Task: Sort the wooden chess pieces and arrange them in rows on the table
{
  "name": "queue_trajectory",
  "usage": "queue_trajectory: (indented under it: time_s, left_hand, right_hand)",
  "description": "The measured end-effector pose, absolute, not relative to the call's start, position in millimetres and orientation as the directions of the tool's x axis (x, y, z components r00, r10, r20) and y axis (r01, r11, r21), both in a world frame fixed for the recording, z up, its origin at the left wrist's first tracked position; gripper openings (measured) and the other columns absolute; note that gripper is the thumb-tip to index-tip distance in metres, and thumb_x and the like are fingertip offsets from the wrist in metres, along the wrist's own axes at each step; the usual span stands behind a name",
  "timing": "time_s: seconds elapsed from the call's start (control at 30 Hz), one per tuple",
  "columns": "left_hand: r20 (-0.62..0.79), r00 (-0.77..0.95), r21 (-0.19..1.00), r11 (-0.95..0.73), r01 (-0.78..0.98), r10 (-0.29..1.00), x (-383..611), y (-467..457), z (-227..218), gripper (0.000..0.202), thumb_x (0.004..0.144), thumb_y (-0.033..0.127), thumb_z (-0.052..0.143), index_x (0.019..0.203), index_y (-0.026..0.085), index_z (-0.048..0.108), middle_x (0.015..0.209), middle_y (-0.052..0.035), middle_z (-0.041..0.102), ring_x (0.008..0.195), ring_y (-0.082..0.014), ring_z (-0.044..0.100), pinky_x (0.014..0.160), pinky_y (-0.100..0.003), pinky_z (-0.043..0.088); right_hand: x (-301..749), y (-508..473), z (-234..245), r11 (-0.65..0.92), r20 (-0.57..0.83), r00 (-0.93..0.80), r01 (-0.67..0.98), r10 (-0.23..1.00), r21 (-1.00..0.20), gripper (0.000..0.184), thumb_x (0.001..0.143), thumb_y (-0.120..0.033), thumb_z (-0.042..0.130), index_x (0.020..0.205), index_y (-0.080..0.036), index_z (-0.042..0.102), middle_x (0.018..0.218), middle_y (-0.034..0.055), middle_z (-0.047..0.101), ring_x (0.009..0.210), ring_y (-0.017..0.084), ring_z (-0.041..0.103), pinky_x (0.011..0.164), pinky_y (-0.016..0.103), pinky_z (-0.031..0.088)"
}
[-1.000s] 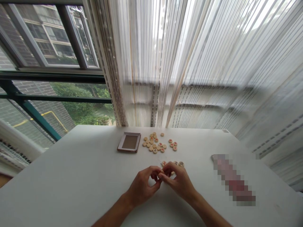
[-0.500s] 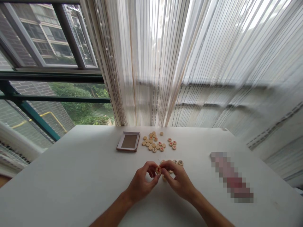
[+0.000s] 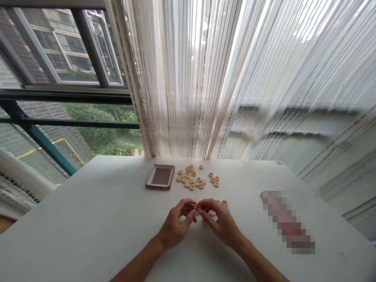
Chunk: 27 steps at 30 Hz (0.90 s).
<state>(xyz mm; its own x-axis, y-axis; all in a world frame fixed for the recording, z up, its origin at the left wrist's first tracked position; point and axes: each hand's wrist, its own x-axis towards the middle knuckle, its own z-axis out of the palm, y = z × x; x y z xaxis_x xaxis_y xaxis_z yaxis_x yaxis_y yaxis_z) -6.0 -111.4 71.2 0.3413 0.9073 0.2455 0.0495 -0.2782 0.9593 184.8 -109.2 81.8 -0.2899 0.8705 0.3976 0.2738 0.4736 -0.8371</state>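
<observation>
Between my fingertips I hold a round wooden Chinese chess piece (image 3: 197,208) with a red character on its face. My left hand (image 3: 178,223) pinches it from the left, and my right hand (image 3: 220,219) grips it from the right. Beneath and beside my right hand lie several more pieces, among them a red-marked piece (image 3: 212,213) and a black-marked piece (image 3: 224,203). My right hand partly covers some of them. Beyond my hands sits a loose cluster of pieces (image 3: 191,181), many showing plain faces.
An open shallow box (image 3: 162,176) lies left of the cluster on the white table (image 3: 88,219). Several red-marked pieces (image 3: 212,180) form a small group right of the cluster. A long blurred-out object (image 3: 289,221) lies on the right. Striped curtains (image 3: 188,98) hang behind the table.
The held piece has tilted and risen slightly between my fingers. A red-marked piece beside my right hand shows more clearly now. The view has shifted a little.
</observation>
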Motion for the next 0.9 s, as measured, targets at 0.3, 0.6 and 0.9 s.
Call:
queue_trajectory:
  time_s: [0.3,0.6,0.9]
  left_hand:
    - [0.204,0.344,0.978,-0.173,-0.119,0.916,-3.2,-109.0,66.8,0.022,0.093,0.032,0.059,0.108,0.017,0.055,0.094,-0.0067,0.066,0.074,-0.0142,0.061,0.071,-0.029,0.053]
    - [0.195,0.262,0.978,-0.208,0.021,0.945,-3.9,-107.0,64.3,0.023,0.084,0.034,0.071,0.090,0.016,0.058,0.082,-0.0029,0.067,0.075,-0.0151,0.063,0.070,-0.025,0.051]
    - [0.179,0.268,0.979,-0.198,0.044,0.946,-4.7,-107.9,67.9,0.022,0.088,0.037,0.065,0.087,0.015,0.060,0.083,-0.0066,0.073,0.078,-0.0188,0.070,0.073,-0.028,0.055]
  right_hand:
    - [183.5,-111.8,78.9,0.540,0.457,-0.302,0.308,0.837,-0.783,0.020,0.088,-0.017,0.064,0.107,-0.024,0.063,0.094,0.0023,0.069,0.080,0.016,0.064,0.075,0.028,0.052]
    - [179.1,-115.5,77.1,0.646,0.513,-0.396,0.402,0.761,-0.649,0.021,0.089,-0.014,0.061,0.106,-0.024,0.061,0.092,0.0038,0.067,0.085,0.018,0.061,0.079,0.031,0.050]
    - [180.0,-114.8,76.2,0.611,0.467,-0.398,0.447,0.790,-0.653,0.013,0.089,-0.021,0.064,0.101,-0.025,0.061,0.089,0.0040,0.064,0.086,0.020,0.059,0.080,0.033,0.050]
